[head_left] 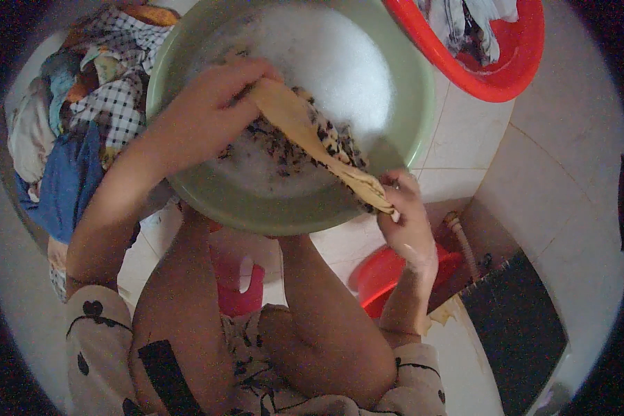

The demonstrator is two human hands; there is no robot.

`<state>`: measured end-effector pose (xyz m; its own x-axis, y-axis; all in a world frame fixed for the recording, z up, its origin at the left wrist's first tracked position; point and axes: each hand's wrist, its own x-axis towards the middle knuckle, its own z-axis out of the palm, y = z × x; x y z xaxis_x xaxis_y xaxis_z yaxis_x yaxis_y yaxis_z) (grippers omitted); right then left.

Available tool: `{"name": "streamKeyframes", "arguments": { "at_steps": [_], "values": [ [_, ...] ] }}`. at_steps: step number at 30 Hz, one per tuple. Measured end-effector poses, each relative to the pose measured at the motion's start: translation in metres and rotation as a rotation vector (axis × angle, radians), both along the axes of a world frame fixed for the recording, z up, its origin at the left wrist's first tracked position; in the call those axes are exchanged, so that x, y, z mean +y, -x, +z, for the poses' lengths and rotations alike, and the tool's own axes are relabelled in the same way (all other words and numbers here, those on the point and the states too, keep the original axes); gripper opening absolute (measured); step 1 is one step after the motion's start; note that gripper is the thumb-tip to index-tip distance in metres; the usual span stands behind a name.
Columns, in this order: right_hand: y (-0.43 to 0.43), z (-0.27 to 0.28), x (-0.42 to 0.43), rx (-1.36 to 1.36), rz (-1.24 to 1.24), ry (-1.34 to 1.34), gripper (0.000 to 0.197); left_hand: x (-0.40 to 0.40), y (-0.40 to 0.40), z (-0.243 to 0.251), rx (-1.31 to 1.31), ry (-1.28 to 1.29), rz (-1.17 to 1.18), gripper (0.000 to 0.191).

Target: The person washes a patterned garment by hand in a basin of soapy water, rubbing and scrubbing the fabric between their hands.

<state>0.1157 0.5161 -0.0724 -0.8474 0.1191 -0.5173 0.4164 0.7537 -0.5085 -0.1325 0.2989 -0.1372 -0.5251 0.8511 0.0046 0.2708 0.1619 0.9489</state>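
A wide green plastic basin [291, 221] stands before me, holding water topped with white suds [338, 67]. Across it stretches a wet garment with a tan band [296, 122] and a dark-spotted, pale patterned part [338, 143] below, which dips into the suds. My left hand [239, 96] grips the band's upper end over the middle of the basin. At the basin's right rim, my right hand [405, 218] pinches the other end, where the band is bunched up. Between the two hands the band runs slantwise. The garment's lower part is hidden by foam.
Heaped clothes [83, 104], checked, blue and white, lie at the left. A red basin [499, 88] with wet clothes stands at upper right. Another red basin [379, 275] sits by my right forearm, near a ribbed hose [463, 239]. Under me is a pink plastic item [239, 291]. Tiled floor [468, 140] shows.
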Motion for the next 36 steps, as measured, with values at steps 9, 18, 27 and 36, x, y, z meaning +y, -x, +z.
{"name": "streamKeyframes", "arguments": {
  "at_steps": [9, 18, 27, 36],
  "values": [
    [0.073, -0.061, 0.013, -0.006, -0.987, 0.400, 0.035, 0.065, 0.015, -0.059, -0.653, 0.157, 0.142, 0.036],
    [0.119, -0.173, -0.010, 0.177, -0.326, -0.276, 0.028, 0.084, 0.013, -0.163, 0.143, 0.676, -0.444, 0.042],
    [0.126, -0.184, -0.027, 0.425, -0.180, -0.375, 0.034, 0.072, -0.006, -0.135, 0.073, 0.161, 0.234, 0.035],
    [0.126, -0.150, -0.023, 0.272, -0.520, 0.705, 0.047, 0.093, -0.052, -0.023, 0.444, 0.469, -0.477, 0.026]
  ]
}}
